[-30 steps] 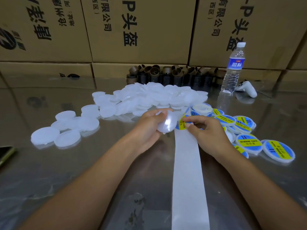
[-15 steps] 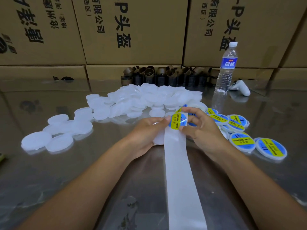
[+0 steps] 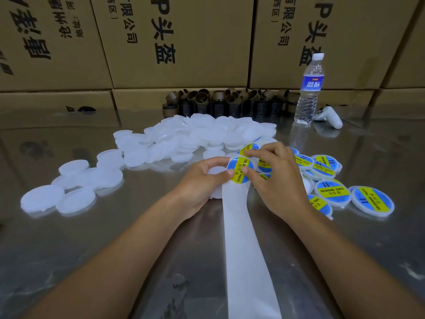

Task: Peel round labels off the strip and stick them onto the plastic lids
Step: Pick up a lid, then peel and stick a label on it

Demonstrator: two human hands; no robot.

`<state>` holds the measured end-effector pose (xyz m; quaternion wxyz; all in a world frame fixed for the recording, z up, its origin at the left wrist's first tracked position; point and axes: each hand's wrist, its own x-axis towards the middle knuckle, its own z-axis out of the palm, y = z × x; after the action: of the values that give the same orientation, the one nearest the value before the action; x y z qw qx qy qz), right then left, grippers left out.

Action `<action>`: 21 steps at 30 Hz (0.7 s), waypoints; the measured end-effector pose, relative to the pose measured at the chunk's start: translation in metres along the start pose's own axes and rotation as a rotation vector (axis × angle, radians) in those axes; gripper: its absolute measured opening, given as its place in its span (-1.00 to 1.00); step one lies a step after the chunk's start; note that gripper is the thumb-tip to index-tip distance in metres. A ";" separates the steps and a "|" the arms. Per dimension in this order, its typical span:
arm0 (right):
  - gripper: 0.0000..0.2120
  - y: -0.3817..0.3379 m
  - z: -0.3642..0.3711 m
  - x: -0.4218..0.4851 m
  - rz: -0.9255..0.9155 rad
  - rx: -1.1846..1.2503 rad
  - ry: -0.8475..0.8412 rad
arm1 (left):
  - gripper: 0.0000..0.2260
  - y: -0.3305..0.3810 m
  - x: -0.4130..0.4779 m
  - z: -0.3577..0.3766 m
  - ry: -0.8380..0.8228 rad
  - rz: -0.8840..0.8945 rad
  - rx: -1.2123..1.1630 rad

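My left hand holds a white plastic lid, mostly hidden under its fingers. My right hand pinches a round blue-and-yellow label by its edge, just above the lid. My left thumb touches the label too. The white backing strip runs from under the hands toward me. A heap of bare white lids lies behind the hands. Labelled lids are piled to the right.
More bare lids are scattered at the left on the shiny metal table. A water bottle and a white controller stand at the back right. Brown cardboard rings line the foot of stacked cartons.
My right hand has peeled a label off the strip and brought it over to the lid in my left hand. The lid has tipped down and is now mostly hidden.
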<state>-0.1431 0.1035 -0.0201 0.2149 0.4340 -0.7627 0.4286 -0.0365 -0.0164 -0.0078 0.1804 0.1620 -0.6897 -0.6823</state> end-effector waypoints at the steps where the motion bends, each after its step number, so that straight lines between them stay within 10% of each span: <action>1: -0.72 0.000 0.000 0.000 -0.010 -0.002 0.000 | -0.78 0.000 0.000 0.000 -0.002 0.002 0.000; 21: -0.83 -0.006 -0.004 0.003 -0.156 -0.068 0.111 | -0.78 -0.002 0.003 -0.003 -0.063 0.000 -0.079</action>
<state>-0.1400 0.1041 -0.0131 0.3044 0.4602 -0.7275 0.4079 -0.0372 -0.0207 -0.0102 0.1649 0.1332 -0.6674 -0.7139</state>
